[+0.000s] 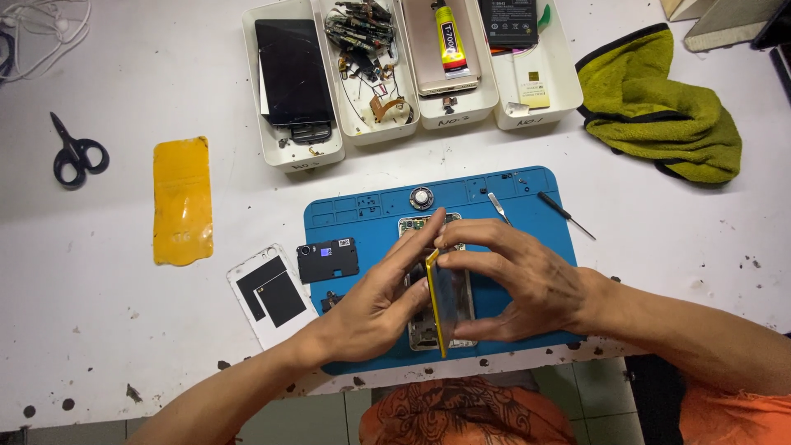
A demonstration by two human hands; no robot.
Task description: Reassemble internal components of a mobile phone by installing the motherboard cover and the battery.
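Over the blue mat, both hands — left hand, right hand — grasping yellow-edged battery

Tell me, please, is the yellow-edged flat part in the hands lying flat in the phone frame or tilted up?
Tilted up. The yellow-edged part stands on edge over the phone frame on the blue mat, pinched between the left hand and right hand.

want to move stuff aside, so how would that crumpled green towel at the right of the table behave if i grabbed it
The crumpled green fabric towel lies in soft folds, so it is probably floppy and would sag from a hand rather than hold shape. It looks like terry cloth, likely light and easy to grip, not slippery. Pushed across the white table, it would probably bunch up rather than slide whole.
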